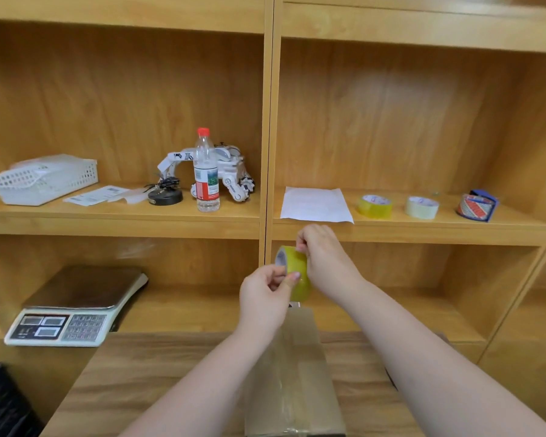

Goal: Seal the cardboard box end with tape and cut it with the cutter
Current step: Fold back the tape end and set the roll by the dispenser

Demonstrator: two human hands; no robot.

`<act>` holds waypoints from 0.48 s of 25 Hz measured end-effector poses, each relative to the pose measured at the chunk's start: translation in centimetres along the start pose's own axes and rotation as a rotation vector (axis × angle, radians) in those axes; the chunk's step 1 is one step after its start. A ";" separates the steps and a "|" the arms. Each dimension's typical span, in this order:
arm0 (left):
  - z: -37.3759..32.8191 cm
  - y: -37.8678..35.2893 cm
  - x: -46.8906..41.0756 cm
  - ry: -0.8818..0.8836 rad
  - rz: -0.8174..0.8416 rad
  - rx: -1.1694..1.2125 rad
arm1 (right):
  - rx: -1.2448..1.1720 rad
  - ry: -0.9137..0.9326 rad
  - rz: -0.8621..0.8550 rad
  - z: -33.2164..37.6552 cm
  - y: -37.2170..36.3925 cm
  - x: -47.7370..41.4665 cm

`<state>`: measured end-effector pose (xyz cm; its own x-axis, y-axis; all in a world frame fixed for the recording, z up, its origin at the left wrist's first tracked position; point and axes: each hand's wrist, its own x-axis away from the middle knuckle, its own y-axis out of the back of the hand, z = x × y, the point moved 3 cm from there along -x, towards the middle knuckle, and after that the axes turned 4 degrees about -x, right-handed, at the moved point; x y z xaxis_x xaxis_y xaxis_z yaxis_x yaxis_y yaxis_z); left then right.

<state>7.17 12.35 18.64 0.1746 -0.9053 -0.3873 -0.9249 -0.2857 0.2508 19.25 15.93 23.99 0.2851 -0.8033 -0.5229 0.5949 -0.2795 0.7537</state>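
Together, both hands hold a yellow tape roll [297, 272] up in the air, above the far end of the cardboard box [293, 373]. The left hand [264, 299] pinches the roll's near rim between thumb and fingers; the right hand [323, 258] grips its top edge with bent fingers, wrist turned inward. Both forearms reach up from the bottom of the view and cover the box's sides. The box lies lengthwise on the wooden worktop [133, 383] directly below the hands, a glossy strip of tape running along its top; its near end is cut off by the frame.

Left of the hands and below, a weighing scale [73, 310] sits on the lower shelf. Up and left, a white mesh basket [41, 182] holds white sheets or bags, hard to make out. Nearer stand a water bottle [206, 171], a white toy robot [230, 171] partly hidden behind it, and a small black device [165, 192]. Just above the right hand lies a paper sheet [316, 205], then, further right, two tape rolls [375, 205] and a dispenser with tape [477, 205]. No cutter can be made out.
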 end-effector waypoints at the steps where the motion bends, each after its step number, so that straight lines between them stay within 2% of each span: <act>1: 0.0 0.0 -0.6 0.029 0.003 0.005 | 0.018 0.011 0.009 0.2 0.3 -0.4; 4: 0.2 0.2 -2.1 0.156 0.044 0.063 | 0.032 0.078 -0.045 0.8 1.0 -0.8; 7: -0.4 0.5 -2.4 0.220 0.095 0.155 | -0.176 0.130 -0.186 0.2 1.6 -0.3; 9: -1.1 0.8 -2.1 0.195 0.121 0.175 | -0.475 -0.015 -0.213 -1.2 2.4 0.0; 12: -1.7 1.0 -1.5 0.170 0.140 0.192 | -0.809 -0.232 -0.062 -2.5 2.7 0.7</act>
<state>6.53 12.83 21.02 0.0801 -0.9759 -0.2028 -0.9881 -0.1045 0.1124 22.91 15.95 24.70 0.1252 -0.9113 -0.3922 0.9845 0.0653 0.1627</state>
